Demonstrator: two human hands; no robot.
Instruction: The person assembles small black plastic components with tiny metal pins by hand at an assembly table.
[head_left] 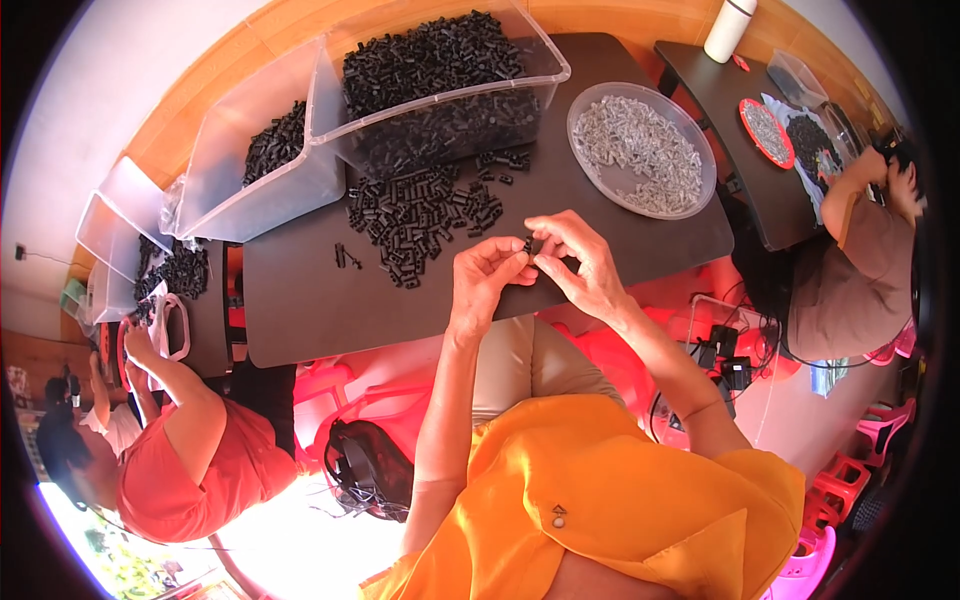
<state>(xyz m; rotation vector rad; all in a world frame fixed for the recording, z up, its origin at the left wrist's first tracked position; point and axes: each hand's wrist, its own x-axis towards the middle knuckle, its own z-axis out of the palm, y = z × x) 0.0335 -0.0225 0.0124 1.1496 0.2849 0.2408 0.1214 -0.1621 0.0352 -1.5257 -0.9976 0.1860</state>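
Observation:
My left hand (488, 280) and my right hand (580, 258) meet above the near edge of the dark table (300, 300). Between their fingertips is a small black plastic part (529, 244); both hands pinch it, and its finer shape is mostly covered by the fingers. Just beyond my left hand lies a loose pile of short black plastic parts (415, 215) on the tabletop. A round clear tray (708, 190) of small, shiny, pale pieces (640, 145) stands beyond my right hand.
Two clear plastic bins, one heaped with black parts (430, 65) and one partly filled (275, 145), line the far left. A person in red (200, 450) sits at the left table, another in brown (850, 290) at the right. A black bag (365, 465) rests on a red chair.

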